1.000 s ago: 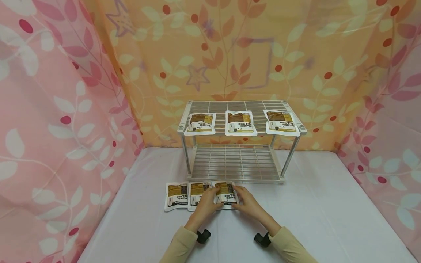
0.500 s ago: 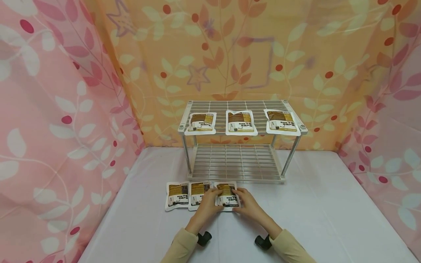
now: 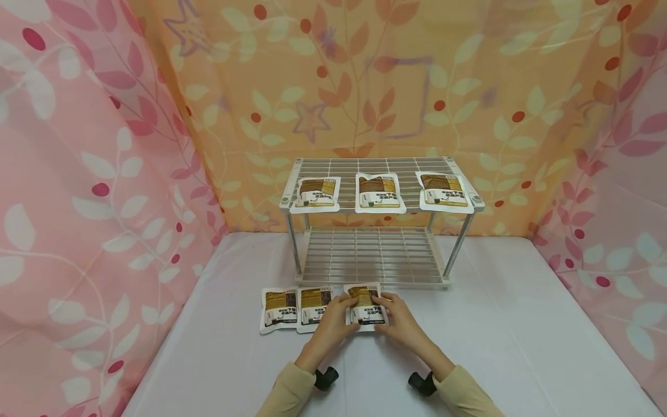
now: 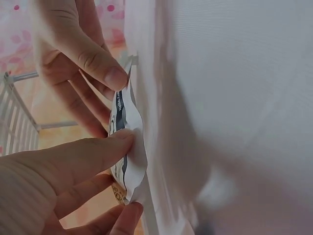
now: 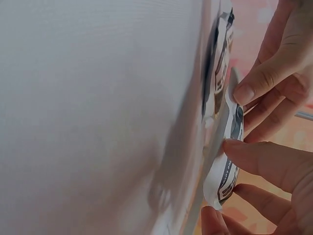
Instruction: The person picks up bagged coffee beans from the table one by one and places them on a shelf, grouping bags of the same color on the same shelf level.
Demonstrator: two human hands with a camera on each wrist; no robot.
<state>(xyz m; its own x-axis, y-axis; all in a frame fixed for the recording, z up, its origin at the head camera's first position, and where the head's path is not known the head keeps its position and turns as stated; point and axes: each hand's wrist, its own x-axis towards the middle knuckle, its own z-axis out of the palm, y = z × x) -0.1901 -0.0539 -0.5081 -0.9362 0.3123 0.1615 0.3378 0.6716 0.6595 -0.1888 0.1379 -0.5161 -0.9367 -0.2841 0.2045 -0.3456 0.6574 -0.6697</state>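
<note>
A flat white pouch (image 3: 367, 313) with brown, yellow and black print is between both hands, in front of the rack. My left hand (image 3: 333, 323) grips its left edge, fingers over the front and thumb at the near corner. On the opposite edge, my right hand (image 3: 403, 324) holds it the same way. Seen edge-on in the left wrist view, the pouch (image 4: 137, 154) bulges in the middle, pinched at its sides. The right wrist view has the pouch (image 5: 211, 186) tilted close over the white cloth. Two matching pouches, one far left (image 3: 280, 308) and one nearer (image 3: 312, 304), lie beside it.
Behind the hands stands a two-tier white wire rack (image 3: 372, 284). Its top shelf bears three similar pouches, at left (image 3: 315, 196), middle (image 3: 380, 194) and right (image 3: 444, 193). White cloth (image 3: 521, 347) covers the table; floral curtains (image 3: 234, 133) enclose it.
Both hands have shifted the pouch slightly right, widening the gap from the neighbouring pouch on the table. The pouches on the rack have not moved.
</note>
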